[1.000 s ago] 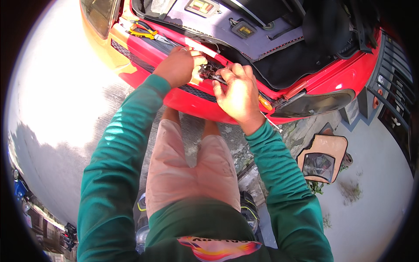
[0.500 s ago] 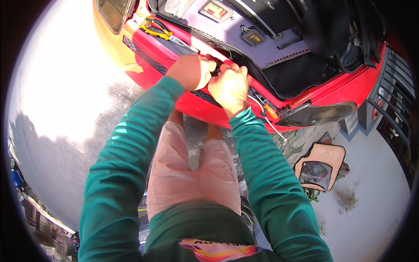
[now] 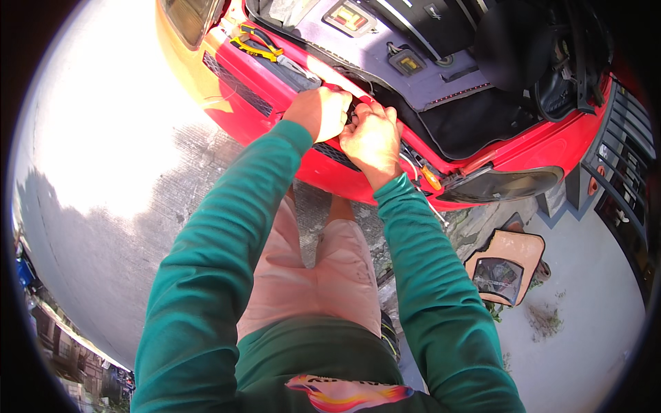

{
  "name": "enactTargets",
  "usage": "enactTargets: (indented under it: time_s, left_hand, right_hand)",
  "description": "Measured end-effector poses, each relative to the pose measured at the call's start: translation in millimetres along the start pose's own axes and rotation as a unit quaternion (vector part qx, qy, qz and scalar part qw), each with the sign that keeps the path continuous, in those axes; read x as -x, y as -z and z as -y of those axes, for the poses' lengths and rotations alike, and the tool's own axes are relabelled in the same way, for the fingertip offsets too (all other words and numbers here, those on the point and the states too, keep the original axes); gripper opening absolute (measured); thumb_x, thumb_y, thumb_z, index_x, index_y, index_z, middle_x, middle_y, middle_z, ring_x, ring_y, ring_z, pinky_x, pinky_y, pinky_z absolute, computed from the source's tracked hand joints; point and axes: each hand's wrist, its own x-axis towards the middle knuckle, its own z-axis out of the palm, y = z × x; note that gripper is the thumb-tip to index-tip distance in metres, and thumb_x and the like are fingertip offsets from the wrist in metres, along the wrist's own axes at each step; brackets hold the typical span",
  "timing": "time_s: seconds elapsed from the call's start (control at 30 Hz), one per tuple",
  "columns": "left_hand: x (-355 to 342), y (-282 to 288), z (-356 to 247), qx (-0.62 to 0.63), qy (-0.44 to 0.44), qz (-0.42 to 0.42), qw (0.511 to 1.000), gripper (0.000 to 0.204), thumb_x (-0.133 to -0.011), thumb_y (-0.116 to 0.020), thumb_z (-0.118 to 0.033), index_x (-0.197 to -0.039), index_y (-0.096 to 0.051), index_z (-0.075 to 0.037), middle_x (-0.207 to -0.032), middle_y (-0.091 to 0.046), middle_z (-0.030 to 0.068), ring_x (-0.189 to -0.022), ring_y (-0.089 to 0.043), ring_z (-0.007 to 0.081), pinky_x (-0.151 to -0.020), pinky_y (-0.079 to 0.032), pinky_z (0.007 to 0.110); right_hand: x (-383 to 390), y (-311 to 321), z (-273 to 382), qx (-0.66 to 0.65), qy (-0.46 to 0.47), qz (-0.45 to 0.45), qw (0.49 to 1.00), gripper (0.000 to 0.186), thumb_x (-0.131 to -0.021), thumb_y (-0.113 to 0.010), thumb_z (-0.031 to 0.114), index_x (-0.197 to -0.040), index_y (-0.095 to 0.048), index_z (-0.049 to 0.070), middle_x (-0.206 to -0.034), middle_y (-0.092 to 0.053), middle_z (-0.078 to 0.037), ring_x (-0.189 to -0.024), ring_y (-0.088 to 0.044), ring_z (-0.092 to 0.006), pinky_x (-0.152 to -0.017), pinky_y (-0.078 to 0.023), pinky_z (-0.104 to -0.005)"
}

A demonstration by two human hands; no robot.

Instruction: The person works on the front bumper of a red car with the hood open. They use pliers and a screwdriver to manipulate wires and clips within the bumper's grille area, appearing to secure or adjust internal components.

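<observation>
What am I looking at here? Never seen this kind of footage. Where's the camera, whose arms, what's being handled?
The picture comes from a wide fisheye camera worn on a person's head, looking down, so straight edges bend near the rim. The two arms in green sleeves coming up from the lower edge are the wearer's own, above pink shorts. There is no robot.

The left hand and right hand meet at the front edge of a red car with its bonnet open, working on a small dark part between them; the fingers hide what it is. Yellow-handled pliers lie on the car's front, left of the hands. An orange-handled tool rests by the right wrist. On the concrete ground to the right lies a tan board.
</observation>
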Motion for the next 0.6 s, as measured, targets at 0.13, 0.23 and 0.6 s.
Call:
enactTargets:
  time_s: [0.13,0.23,0.6]
  left_hand:
    - [-1.5,-0.6,0.8,-0.001,0.005,0.004,1.0,0.012,-0.092,-0.063,-0.019,-0.096,-0.07,-0.011,-0.08,-0.072,0.0203,-0.078,-0.072,0.0438,-0.068,-0.056,0.056]
    - [1.0,2.1,2.7,0.005,0.003,0.015,1.0,0.013,-0.091,-0.066,-0.019,-0.099,-0.073,-0.01,-0.084,-0.074,0.0187,-0.081,-0.073,0.0419,-0.072,-0.058,0.055]
    - [16.7,21.0,3.0,-0.013,-0.003,0.052,0.999,0.012,-0.092,-0.069,-0.017,-0.101,-0.072,-0.011,-0.087,-0.075,0.0182,-0.084,-0.074,0.0419,-0.074,-0.058,0.055]
  right_hand:
    - [-0.8,1.8,1.0,0.008,0.001,0.001,1.0,0.027,-0.078,-0.075,0.023,-0.1,-0.072,0.008,-0.112,-0.072,-0.013,-0.111,-0.06,-0.0366,-0.089,-0.051,-0.0549]
    - [-2.5,8.5,-2.2,-0.002,-0.003,0.04,0.999,0.032,-0.078,-0.075,0.023,-0.106,-0.073,0.007,-0.113,-0.071,-0.014,-0.112,-0.061,-0.0373,-0.092,-0.051,-0.0543]
    - [4.7,63.5,-48.5,-0.086,0.054,0.089,0.991,0.042,-0.078,-0.079,0.013,-0.12,-0.076,0.011,-0.11,-0.072,-0.013,-0.109,-0.064,-0.0387,-0.1,-0.054,-0.0475]
